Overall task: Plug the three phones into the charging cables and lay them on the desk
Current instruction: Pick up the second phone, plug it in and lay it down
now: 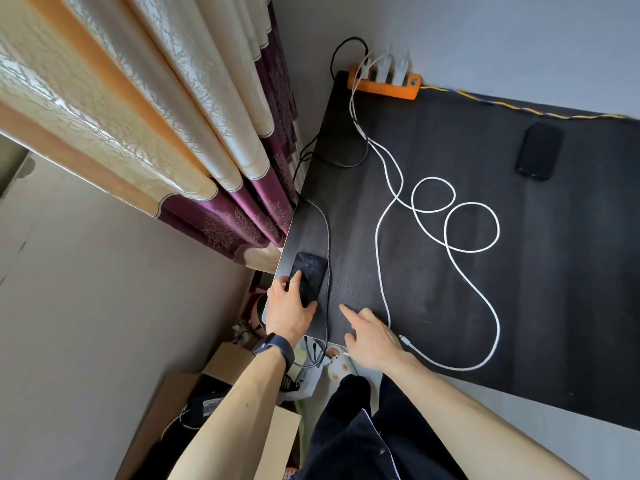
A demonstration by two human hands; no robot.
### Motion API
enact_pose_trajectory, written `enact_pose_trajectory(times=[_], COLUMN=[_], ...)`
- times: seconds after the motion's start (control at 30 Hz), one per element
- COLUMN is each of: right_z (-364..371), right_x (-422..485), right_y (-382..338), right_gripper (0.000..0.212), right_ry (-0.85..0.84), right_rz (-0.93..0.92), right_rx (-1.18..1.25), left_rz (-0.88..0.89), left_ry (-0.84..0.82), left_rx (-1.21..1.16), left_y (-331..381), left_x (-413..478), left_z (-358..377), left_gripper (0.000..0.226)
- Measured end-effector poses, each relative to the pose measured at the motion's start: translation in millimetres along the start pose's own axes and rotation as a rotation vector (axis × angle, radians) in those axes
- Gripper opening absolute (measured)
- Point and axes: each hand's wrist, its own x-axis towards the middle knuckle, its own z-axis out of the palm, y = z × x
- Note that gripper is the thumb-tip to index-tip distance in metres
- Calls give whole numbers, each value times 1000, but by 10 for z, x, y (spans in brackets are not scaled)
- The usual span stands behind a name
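A dark phone [309, 274] lies flat near the desk's left front corner, and my left hand [290, 308] grips its near end with fingers on its face. A thin dark cable [326, 258] runs along its right side to the desk's front edge. My right hand [372, 336] hovers over the front edge, fingers spread, index pointing toward the phone, holding nothing. A white cable's plug [404, 339] lies just right of that hand. A looped white cable [453, 220] snakes across the dark desk [554, 289]. A second dark phone [538, 150] lies at the back right.
An orange power strip [384, 83] with white chargers sits at the desk's back edge against the wall. Curtains [156, 116] hang left of the desk. Cardboard boxes [180, 410] and clutter stand on the floor below the front left corner.
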Motion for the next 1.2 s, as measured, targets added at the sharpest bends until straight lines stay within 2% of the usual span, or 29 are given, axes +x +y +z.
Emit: enact_pose_trajectory(times=[0.17,0.3,0.57,0.77,0.87,1.0,1.2], right_z=[-133,-354,-1114,-1790,-2056,-2346,-2476], right_x=[-139,-418,-1051,-1254,-1212,-976,-543], right_y=[49,232,1231,2075,2479,3065,3756], right_gripper=[55,48,43,44,46,53,71], right_ry=[130,277,541,640,650,558,419], right_rz=[-48,-80,118,280,329,398,427], right_rx=[-12,61,134,208,236,230,43], left_rz=[19,130,492,645,648,577,347], left_ry=[-11,-1,-90,-164,-207,-235,-208], left_rx=[-3,-8,17,92,145,178,79], left_y=[78,394,1899,3127,3641,4208,4863], left_x=[-53,-104,-94,-38,52,364,943], left_z=[-104,-179,-67,208,365,645,1004], left_gripper=[67,59,55,56,57,58,69])
